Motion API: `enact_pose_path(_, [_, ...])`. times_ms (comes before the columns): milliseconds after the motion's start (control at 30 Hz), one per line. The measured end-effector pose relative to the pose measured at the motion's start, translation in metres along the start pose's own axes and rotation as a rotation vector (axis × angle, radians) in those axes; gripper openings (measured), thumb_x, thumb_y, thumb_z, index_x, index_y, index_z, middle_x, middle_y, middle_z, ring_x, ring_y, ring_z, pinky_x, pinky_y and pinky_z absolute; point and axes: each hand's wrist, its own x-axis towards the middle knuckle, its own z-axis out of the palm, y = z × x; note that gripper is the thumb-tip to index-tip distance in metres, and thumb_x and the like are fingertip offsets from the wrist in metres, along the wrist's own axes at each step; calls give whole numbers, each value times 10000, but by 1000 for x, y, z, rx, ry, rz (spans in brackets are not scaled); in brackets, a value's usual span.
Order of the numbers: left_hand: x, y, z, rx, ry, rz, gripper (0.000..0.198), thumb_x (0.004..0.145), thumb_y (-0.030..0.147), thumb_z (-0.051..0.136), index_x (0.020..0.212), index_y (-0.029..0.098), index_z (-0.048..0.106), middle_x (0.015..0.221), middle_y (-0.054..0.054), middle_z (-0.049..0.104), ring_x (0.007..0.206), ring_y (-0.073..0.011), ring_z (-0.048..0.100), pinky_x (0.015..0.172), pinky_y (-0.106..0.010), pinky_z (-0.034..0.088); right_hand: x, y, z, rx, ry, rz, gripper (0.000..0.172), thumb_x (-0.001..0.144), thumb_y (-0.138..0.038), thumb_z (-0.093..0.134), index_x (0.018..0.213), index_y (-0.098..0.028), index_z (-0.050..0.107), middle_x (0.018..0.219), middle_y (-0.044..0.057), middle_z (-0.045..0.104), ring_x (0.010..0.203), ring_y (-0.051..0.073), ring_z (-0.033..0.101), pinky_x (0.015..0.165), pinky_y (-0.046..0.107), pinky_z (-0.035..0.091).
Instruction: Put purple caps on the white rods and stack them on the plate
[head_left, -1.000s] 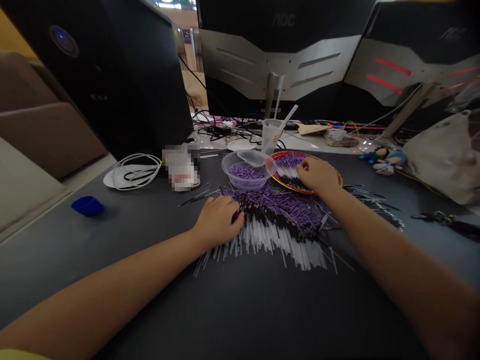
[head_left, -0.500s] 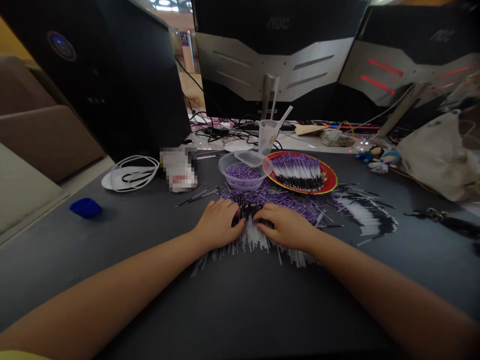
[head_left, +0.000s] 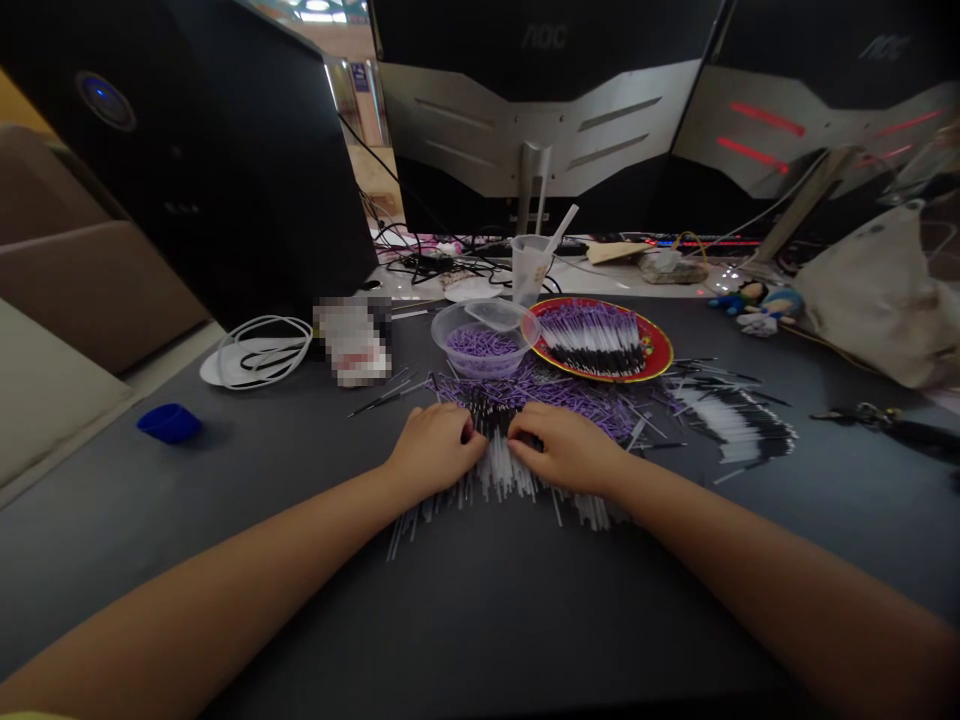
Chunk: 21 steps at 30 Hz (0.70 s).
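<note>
Loose heap of thin purple-black-white rods [head_left: 495, 472] under left hand [head_left: 435, 448] and right hand [head_left: 562, 450], fingers [head_left: 466, 438] curled together

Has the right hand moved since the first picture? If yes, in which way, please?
Yes. The right hand moved toward the person: it was on the red plate, now it rests off the plate, on the pile of thin rods.

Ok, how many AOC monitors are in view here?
2: one monitor straight ahead behind the plastic cup, the other monitor to its right, both seen from the back.
</note>
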Motion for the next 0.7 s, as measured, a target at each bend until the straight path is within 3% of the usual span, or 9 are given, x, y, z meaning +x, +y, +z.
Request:
enact_pose_path(167, [0, -2, 0, -32, -1, -17, 158, 768, 312, 499, 671, 194, 539, 760, -23, 617, 748, -217, 567, 691, -347, 393, 7, 15, -4, -6, 90, 79, 113, 840, -224, 501, 823, -183, 604, 801, 38, 585, 769, 166, 541, 703, 280, 410])
enact_pose_path(367, [2, -2, -1, 8, -11, -28, 295, 826, 415, 448, 644, 196, 526, 707, -28, 609, 658, -207, 551, 643, -351, 402, 13, 39, -3, -75, 127, 195, 206, 821, -233, 520, 993, -168, 613, 907, 75, 599, 805, 185, 561, 735, 308, 425])
enact_pose_path(700, [1, -4, 2, 35, -7, -22, 233, 817, 327, 436, 642, 193, 511, 717, -26, 611, 704, -207, 557, 648, -324, 363, 19, 37, 3, -185, 137, 194, 139, 825, -236, 513, 925, -191, 597, 872, 46, 573, 761, 168, 549, 665, 285, 400])
